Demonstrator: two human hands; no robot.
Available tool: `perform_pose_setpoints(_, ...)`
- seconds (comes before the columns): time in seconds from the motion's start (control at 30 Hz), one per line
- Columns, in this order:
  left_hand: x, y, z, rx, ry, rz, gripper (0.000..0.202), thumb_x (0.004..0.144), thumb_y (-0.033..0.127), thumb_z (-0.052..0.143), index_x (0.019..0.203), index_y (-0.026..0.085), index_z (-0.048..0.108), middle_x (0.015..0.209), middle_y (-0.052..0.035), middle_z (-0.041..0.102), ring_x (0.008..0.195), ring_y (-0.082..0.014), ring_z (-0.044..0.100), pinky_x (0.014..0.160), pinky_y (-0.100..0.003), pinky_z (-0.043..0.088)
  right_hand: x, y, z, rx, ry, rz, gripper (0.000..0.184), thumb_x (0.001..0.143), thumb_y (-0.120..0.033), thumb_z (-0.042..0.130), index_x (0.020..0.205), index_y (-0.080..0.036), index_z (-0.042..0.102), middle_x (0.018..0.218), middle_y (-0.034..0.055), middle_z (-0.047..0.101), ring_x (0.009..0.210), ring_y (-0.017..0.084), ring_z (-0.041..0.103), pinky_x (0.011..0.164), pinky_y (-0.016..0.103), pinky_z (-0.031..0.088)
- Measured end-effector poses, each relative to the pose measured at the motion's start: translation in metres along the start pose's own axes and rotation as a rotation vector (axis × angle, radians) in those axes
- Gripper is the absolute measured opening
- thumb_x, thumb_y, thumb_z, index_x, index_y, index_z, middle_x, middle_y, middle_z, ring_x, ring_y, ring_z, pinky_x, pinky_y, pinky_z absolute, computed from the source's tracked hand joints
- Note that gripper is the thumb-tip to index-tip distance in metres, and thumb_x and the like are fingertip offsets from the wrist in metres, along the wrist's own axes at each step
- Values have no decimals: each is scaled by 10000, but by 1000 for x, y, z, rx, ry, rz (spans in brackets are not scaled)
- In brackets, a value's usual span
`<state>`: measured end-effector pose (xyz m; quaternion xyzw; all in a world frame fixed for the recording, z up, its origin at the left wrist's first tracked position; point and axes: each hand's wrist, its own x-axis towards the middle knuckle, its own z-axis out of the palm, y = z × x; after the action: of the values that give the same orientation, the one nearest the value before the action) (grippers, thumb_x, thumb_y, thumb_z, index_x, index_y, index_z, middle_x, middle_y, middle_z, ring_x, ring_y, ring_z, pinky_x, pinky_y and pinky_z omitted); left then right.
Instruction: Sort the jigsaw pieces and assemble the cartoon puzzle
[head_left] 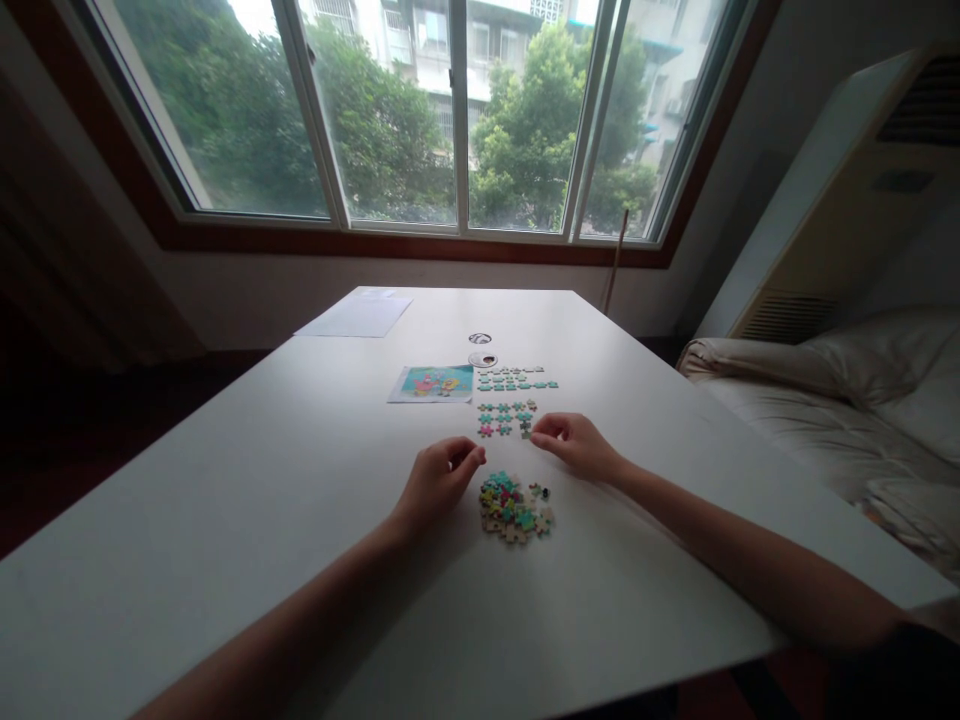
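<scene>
My left hand (442,475) rests on the white table with its fingers curled and thumb and forefinger together; whether a small piece is inside cannot be seen. To its right lies a heap of jigsaw pieces (514,510), green, yellow, pink and bare brown. My right hand (574,445) is closed in a pinch, its fingertips at a jigsaw piece (526,430) at the right end of the nearest row. Beyond both hands, several more pieces (506,408) are laid flat in rows, mostly teal. Left of those rows is a printed picture sheet (435,384) with colourful figures on teal.
Two small round items, a white disc (483,360) and a darker ring-like one (480,339), lie behind the rows. White paper (356,313) sits at the table's far left corner. A pale sofa (810,400) stands to the right of the table (247,500); a window is ahead.
</scene>
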<state>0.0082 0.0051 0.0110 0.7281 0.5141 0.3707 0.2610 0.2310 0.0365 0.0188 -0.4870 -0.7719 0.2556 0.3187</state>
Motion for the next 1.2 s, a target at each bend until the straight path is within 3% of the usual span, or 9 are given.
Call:
perform_pose_setpoints(0.27,0,2,0,22,-5,0,330,779,393,439,673,156,642,595,-9,596,560,-141,489,538,-236,349,77,55,-43,-317,80,279,223,743,-285,545,830,-144,694,804,57,686,738,156,589,639,231,402)
perform_pose_setpoints(0.47,0,0,-2,36,2,5,327,786,380,435,672,152,640,604,-15,600,563,-142,486,542,-239,348,112,85,-51,-384,73,409,222,709,-264,565,823,-140,710,747,56,692,691,152,600,596,218,400)
perform_pose_setpoints(0.77,1,-4,-2,36,-7,5,323,786,371,435,684,147,644,612,-19,604,564,-142,492,543,-238,343,126,110,-59,-444,79,395,227,697,-297,616,835,-140,704,848,68,689,772,152,594,629,210,397)
perform_pose_setpoints(1.03,0,-4,-1,39,-4,10,317,786,361,432,671,150,638,596,-14,595,557,-138,476,543,-238,336,128,113,-39,-432,153,351,280,739,-344,587,936,-171,686,888,59,677,753,136,586,647,213,396)
perform_pose_setpoints(1.2,0,-3,-2,41,-8,11,316,786,360,435,675,149,642,606,-16,603,560,-138,480,541,-238,339,131,114,-39,-410,164,351,269,749,-310,587,962,-179,687,906,59,676,765,127,587,678,204,404)
